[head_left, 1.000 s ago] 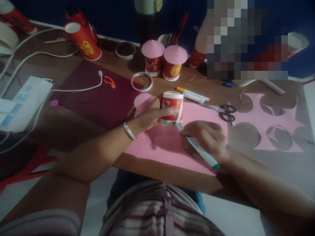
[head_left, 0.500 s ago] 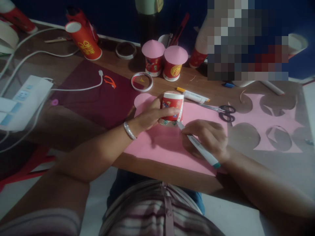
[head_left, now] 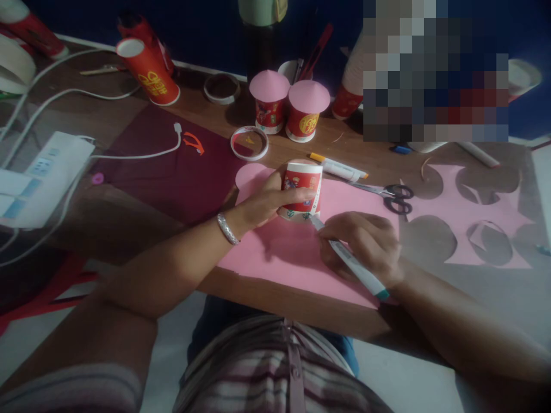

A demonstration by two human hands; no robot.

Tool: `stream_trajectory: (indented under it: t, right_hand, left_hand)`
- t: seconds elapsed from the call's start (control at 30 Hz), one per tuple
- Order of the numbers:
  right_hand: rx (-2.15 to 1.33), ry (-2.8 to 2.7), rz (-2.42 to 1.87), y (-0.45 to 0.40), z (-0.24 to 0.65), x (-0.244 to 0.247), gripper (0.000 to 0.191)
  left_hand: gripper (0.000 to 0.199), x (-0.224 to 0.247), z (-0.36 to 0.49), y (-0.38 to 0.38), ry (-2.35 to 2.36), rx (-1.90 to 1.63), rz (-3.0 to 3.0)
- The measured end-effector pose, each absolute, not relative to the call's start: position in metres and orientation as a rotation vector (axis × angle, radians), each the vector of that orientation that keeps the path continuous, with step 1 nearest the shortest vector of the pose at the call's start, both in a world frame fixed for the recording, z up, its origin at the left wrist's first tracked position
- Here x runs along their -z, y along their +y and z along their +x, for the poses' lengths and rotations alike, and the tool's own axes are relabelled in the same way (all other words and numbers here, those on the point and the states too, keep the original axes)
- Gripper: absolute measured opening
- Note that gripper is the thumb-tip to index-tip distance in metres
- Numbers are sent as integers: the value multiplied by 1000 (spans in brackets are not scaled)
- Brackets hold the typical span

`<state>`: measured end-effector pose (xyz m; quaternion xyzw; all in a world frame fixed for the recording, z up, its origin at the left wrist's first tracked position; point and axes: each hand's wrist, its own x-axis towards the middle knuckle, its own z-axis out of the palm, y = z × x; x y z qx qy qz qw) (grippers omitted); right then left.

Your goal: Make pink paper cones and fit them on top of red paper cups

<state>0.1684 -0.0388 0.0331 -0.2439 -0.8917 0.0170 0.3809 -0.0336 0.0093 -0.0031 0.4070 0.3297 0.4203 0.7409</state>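
Observation:
My left hand point(head_left: 269, 198) is wrapped round a red and white paper cup point(head_left: 297, 182), its thumb lying across the printed front. Green leaf-like marks show on the cup's white band at the lower edge. In my right hand point(head_left: 364, 244) is a white marker point(head_left: 355, 265) with a green end, its tip touching or very close to that band. Under both hands lies a sheet of pink paper point(head_left: 275, 252). Behind stand two red cups, a left one point(head_left: 269, 115) and a right one point(head_left: 301, 123), each topped by a pink paper cone.
Black-handled scissors point(head_left: 398, 199) and an orange-ended marker point(head_left: 338, 167) lie behind the pink sheet. Cut pink scraps point(head_left: 456, 212) are at right. A tape roll point(head_left: 249, 143), dark red paper point(head_left: 172, 172) and a white power strip point(head_left: 47, 178) with cables occupy the left side.
The marker and my right hand have shifted very slightly, with the tip still at the cup's lower band. The whole view has drifted a little. The left hand keeps its hold.

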Motion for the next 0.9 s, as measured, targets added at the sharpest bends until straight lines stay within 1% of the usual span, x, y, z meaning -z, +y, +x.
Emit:
stream_trajectory:
  t: [0.2, 0.47, 0.8, 0.9]
  right_hand:
    - [-60, -2303, -613, -39, 169, -34, 21]
    - [-38, -2323, -611, -38, 168, -33, 21]
    - [-45, -2305, -576, -37, 168, -31, 19]
    - [-46, -2306, -582, -36, 168, -30, 19]
  left_hand:
    - [57, 3, -34, 9, 714, -926, 897]
    - [60, 3, -34, 9, 710, -913, 882]
    - [59, 3, -34, 8, 739, -903, 896]
    - [57, 4, -34, 9, 735, -893, 899]
